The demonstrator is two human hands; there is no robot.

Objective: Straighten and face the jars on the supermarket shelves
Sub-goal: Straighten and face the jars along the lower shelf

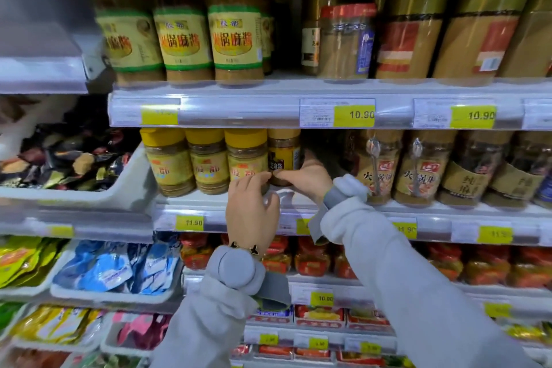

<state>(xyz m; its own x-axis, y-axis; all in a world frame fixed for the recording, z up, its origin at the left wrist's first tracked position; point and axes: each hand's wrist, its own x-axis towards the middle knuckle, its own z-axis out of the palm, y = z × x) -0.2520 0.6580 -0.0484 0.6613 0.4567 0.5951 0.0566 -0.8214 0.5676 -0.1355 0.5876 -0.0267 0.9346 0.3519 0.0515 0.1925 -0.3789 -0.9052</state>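
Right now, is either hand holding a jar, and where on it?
Both hands hold the dark-labelled jar low down: right hand round its right side, left hand fingers at its lower left.

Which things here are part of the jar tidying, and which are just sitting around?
In the job: left hand, right hand, dark-labelled jar both grip, yellow-lidded jars beside it.
Just there: price tags, blue packets, red jars below.
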